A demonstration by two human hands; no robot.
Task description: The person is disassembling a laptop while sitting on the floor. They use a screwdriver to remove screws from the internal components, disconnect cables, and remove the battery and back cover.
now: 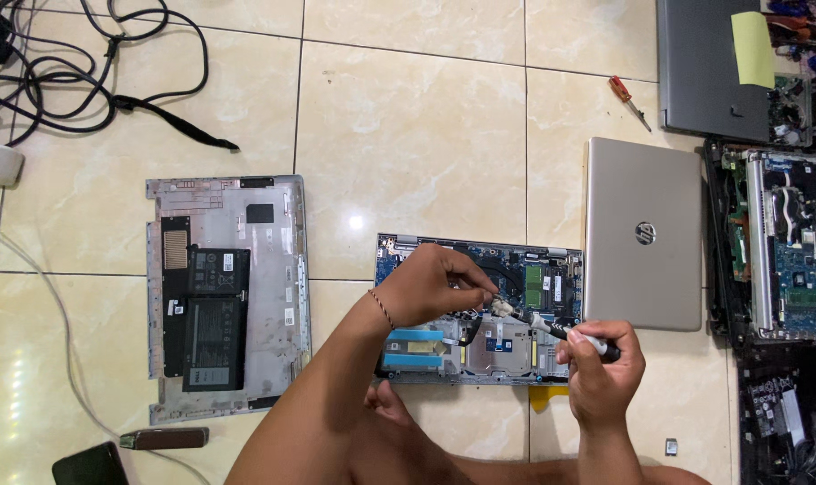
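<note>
Cream tiled floor (408, 135); opened laptop (480, 310), removed cover (228, 296), closed laptop (643, 233), screwdriver (629, 101)

the left hand (430, 286) and its forearm cover the middle of the open laptop (551, 278), hiding the board beneath. the screwdriver (565, 332) tip is too small to see where it meets the board. the right hand (601, 373) hides the handle's end. the grey laptop (704, 72) and phone (89, 465) are cut off by the edges.

Bright, even overhead light; small glare spots gleam on the tiled floor (408, 117) near its middle and left edge, shadows stay soft, and focus is sharp throughout
</note>
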